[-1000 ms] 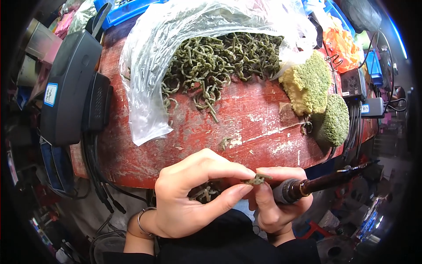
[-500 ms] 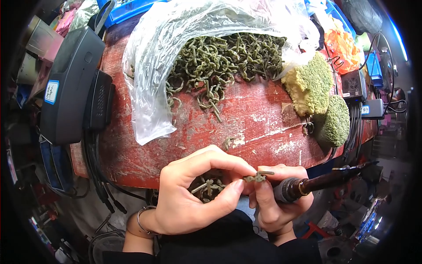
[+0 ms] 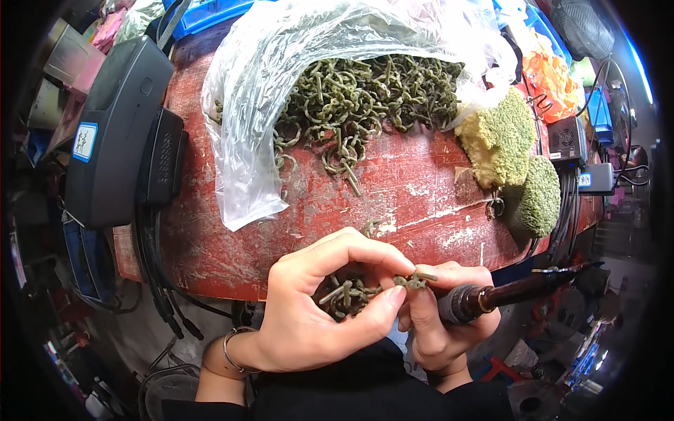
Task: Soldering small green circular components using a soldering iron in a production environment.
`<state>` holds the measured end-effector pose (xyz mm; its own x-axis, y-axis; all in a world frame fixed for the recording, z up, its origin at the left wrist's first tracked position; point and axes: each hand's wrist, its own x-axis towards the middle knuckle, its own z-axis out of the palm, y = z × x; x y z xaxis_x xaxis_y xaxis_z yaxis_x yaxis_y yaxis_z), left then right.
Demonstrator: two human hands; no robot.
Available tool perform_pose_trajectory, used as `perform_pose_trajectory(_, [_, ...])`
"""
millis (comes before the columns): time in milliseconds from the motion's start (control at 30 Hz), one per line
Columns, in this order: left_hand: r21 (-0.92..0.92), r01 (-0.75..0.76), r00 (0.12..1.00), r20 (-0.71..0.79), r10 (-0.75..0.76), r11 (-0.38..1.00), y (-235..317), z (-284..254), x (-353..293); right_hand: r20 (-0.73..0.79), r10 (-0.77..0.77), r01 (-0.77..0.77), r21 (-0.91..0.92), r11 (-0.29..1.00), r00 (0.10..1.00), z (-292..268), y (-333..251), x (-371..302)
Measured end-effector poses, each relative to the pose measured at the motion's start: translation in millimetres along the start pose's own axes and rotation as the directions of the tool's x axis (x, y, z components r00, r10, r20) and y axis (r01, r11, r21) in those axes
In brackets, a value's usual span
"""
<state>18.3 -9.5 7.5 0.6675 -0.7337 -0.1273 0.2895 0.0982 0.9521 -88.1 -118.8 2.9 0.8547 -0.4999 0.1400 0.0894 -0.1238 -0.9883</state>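
My left hand (image 3: pixel 302 316) is closed, with thumb and forefinger pinching a small grey-green link-like piece (image 3: pixel 413 282) just off the table's near edge. My right hand (image 3: pixel 439 333) meets it from the other side, thumb and forefinger at the same piece. Tucked in the right hand lies a dark brown-handled tool (image 3: pixel 516 292) with a grey wrapped grip, pointing off to the right. Its exact kind does not show. Several more grey-green pieces (image 3: pixel 347 296) appear inside the curve of my left hand; whether the palm carries them is hidden.
On the worn red table (image 3: pixel 421 196) a heap of grey-green rings and links (image 3: pixel 365 95) spills from a clear plastic bag (image 3: pixel 242 175). Two rough yellow-green lumps (image 3: pixel 537 196) sit at the right. A black box-shaped device (image 3: pixel 116 133) and cables (image 3: pixel 151 270) are at the left.
My left hand has shifted slightly right and tightened toward the right hand. The view has moved a little. The small piece stays between the fingertips.
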Motion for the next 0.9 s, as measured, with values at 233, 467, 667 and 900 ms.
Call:
perform_pose_trajectory(233, [0.015,-0.011,1.000,0.009,0.011,1.000,-2.2,-2.8,-2.1,-0.021,0.014,-0.013,0.022,1.000,1.000,-1.1,1.5,-1.6])
perform_pose_trajectory(467, [0.015,-0.034,0.999,-0.019,0.034,0.999,-0.5,0.1,-1.2,0.006,0.045,-0.045,-0.013,0.999,0.999,-3.3,0.4,-2.6])
perform_pose_trajectory(667, [-0.052,0.035,0.999,0.019,-0.034,0.998,0.8,-1.7,-2.7,-0.051,0.045,-0.042,0.061,0.997,0.998,-0.5,3.6,-4.8])
perform_pose_trajectory(900, [0.183,-0.115,0.992,-0.029,0.123,0.976,-3.3,1.1,2.0,0.012,0.030,-0.029,-0.087,0.996,0.999,-5.3,-2.7,-0.9])
